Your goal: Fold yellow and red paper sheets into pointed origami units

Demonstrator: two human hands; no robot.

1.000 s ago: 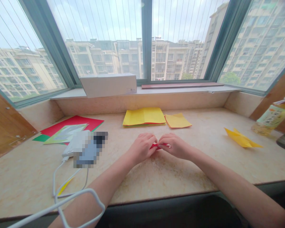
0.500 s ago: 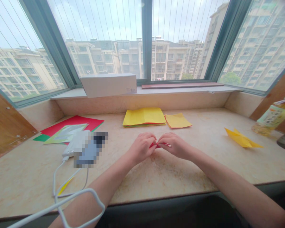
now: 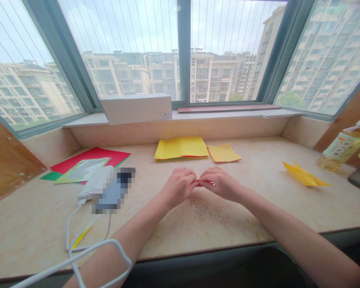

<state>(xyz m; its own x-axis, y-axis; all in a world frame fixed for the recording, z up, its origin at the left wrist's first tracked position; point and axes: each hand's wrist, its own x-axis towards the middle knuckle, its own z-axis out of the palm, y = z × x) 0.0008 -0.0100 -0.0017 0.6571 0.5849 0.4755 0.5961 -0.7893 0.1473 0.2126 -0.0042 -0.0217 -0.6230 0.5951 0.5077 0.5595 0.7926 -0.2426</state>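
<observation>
Between my two hands is a small piece of folded red paper [image 3: 200, 184], mostly covered by the fingers; a white edge shows at its right end. My left hand [image 3: 181, 185] pinches its left side, and my right hand [image 3: 220, 182] pinches the right side, fingertips nearly meeting. Just beyond the hands lie a stack of yellow paper [image 3: 181, 148] with red edges showing under it and a smaller stack of orange-yellow squares [image 3: 224, 153]. Off to the right rests a folded yellow paper boat [image 3: 306, 175].
At left lie red sheets [image 3: 96, 154], a white power bank [image 3: 93, 186], a blurred phone [image 3: 114, 192], and a white cable [image 3: 120, 248] running over my left forearm. A drink bottle [image 3: 346, 146] stands at right. A white box [image 3: 138, 109] sits on the sill.
My fingertips have shifted slightly on the red paper, the left ones closing in toward the middle. Otherwise the hands hold nearly the same place, and the view has drifted a little.
</observation>
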